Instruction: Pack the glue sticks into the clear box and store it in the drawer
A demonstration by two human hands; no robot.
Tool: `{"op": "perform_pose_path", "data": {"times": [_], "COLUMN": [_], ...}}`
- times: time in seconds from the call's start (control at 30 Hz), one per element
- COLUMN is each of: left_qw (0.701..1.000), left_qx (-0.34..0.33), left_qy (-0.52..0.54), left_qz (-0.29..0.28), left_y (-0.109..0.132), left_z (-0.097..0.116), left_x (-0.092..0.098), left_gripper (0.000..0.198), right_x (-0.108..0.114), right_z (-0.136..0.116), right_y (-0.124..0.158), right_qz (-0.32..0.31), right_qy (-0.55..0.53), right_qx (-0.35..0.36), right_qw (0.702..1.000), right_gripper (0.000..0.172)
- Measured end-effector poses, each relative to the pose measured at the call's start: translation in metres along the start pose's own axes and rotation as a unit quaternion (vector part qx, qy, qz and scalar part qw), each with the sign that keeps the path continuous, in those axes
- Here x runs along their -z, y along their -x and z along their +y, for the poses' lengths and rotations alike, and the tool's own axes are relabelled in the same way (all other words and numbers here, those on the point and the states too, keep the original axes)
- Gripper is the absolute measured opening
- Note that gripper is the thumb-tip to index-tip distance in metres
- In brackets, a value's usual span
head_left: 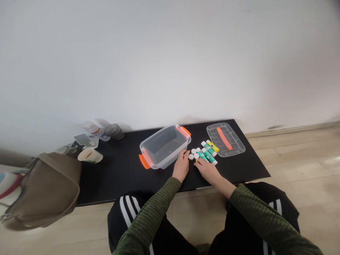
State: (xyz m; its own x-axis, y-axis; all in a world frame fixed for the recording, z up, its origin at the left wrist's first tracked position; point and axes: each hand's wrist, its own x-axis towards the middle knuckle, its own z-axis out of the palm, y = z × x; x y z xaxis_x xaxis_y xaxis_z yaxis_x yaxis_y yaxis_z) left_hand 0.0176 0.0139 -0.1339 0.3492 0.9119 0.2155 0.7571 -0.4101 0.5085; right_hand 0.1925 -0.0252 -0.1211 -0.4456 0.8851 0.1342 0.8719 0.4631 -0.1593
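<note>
My left hand (182, 166) is beside the near right corner of a clear plastic box (162, 165) with orange latches. Its fingers are stretched out and slightly apart, next to several round white caps (191, 157) clustered together. My right hand (207, 170) has its fingertips closed at a small yellow-bodied glue stick (197, 160), mostly hidden by the fingers. Just beyond that hand, several green-and-white glue sticks (209, 156) lie side by side, with a yellow one (213, 146) at their far end. The box is without its lid.
A clear lid (236, 143) with an orange handle lies at the right of the black table (114, 180). Toward the left stand a paper cup (90, 156), a dark glass (114, 131), a white bottle (94, 129) and a brown bag (53, 184). A wall runs behind.
</note>
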Motion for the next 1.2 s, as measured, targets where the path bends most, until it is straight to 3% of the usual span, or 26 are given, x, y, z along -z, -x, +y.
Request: {"op": "perform_pose_path", "data": {"times": [0.23,0.43,0.77,0.93,1.13,1.2], "left_qw": [1.0,0.999,0.997,0.997,0.995,0.995], "left_qx": [-0.011,-0.033,-0.052,-0.051,-0.053,-0.059], "left_qy": [0.004,-0.009,-0.037,-0.04,-0.052,-0.046], "left_qz": [0.007,0.008,-0.04,-0.033,-0.065,-0.061], "left_y": [0.001,0.009,0.02,0.018,0.03,0.038], "left_z": [0.006,0.015,0.023,0.019,0.029,0.033], "left_x": [0.005,0.009,0.004,0.006,0.014,0.022], "left_gripper": [0.047,0.046,0.018,0.025,0.025,0.021], "right_x": [0.001,0.007,0.008,0.009,0.017,0.022], "right_z": [0.001,-0.001,-0.003,0.0,0.001,0.008], "right_y": [-0.004,-0.001,0.011,0.014,0.022,0.026], "right_qz": [-0.017,0.012,0.014,0.006,-0.004,0.008], "right_qy": [0.024,-0.009,-0.021,-0.035,-0.061,-0.072], "right_qx": [-0.012,0.013,0.05,0.029,0.059,0.025], "right_qw": [0.999,1.0,0.998,0.999,0.996,0.997], "right_gripper": [0.028,0.028,0.025,0.027,0.027,0.025]}}
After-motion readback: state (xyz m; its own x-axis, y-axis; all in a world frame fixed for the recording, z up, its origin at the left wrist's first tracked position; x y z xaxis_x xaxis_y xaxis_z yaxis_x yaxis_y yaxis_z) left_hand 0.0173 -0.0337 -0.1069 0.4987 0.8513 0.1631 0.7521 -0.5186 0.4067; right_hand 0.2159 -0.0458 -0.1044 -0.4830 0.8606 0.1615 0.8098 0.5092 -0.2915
